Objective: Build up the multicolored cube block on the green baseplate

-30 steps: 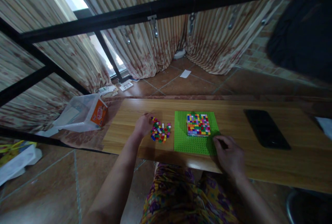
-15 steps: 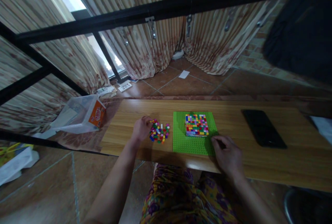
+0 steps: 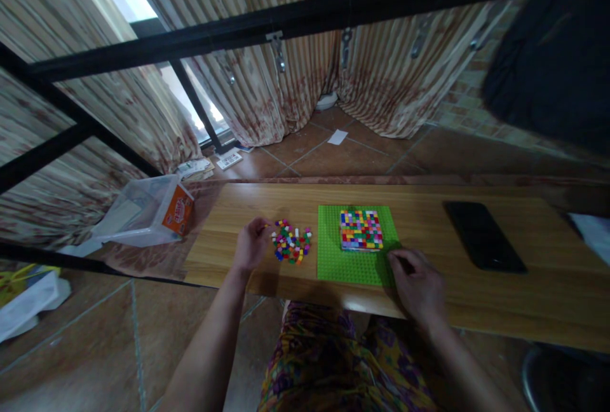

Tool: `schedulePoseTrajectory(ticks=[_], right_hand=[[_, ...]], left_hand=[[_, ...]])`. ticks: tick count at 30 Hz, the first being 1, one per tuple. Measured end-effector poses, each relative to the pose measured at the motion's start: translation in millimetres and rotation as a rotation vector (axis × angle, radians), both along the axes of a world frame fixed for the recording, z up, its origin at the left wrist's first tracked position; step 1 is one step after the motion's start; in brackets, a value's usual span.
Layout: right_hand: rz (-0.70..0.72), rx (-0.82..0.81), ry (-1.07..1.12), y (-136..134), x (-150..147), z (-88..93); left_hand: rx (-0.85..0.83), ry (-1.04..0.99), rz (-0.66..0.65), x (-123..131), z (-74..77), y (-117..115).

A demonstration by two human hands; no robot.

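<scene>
A green baseplate (image 3: pixel 351 264) lies on the wooden table (image 3: pixel 267 198) in front of me. A square block of many-coloured small bricks (image 3: pixel 361 229) is built on its far half. A loose pile of small coloured bricks (image 3: pixel 291 244) lies just left of the plate. My left hand (image 3: pixel 250 247) hovers at the pile's left edge, fingers curled in a pinch; what they hold is too small to make out. My right hand (image 3: pixel 418 285) rests at the plate's near right corner with bent fingers pressing on its edge.
A black phone (image 3: pixel 483 236) lies on the table to the right. A clear plastic box (image 3: pixel 145 212) with an orange label sits off the table's left end. Black metal bars (image 3: pixel 286 18) cross overhead. Curtains hang behind, over a tiled floor.
My left hand has drawn back to the left, from the pile's far-left side to just clear of it. My right hand has stayed at the plate's corner.
</scene>
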State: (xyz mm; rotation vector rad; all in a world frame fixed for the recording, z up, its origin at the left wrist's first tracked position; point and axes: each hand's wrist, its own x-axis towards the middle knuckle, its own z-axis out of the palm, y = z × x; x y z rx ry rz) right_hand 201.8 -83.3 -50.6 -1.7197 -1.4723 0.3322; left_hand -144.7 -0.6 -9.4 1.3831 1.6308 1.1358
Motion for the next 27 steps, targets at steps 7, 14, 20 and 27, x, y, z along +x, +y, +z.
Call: schedulePoseTrajectory(ticks=[7, 14, 20, 27], right_hand=[[0.002, -0.005, -0.002, 1, 1, -1.3], [0.006, 0.004, 0.003, 0, 0, 1.2], [0.01, 0.006, -0.013, 0, 0, 0.3], [-0.009, 0.016, -0.007, 0, -1, -1.1]], left_hand=[[-0.016, 0.032, 0.038, -5, -9.2, 3], [-0.035, 0.034, 0.051, -1, -7.8, 1], [-0.015, -0.064, 0.081, -4, -6.8, -3], [-0.03, -0.293, 0.164, -1, -0.7, -12]])
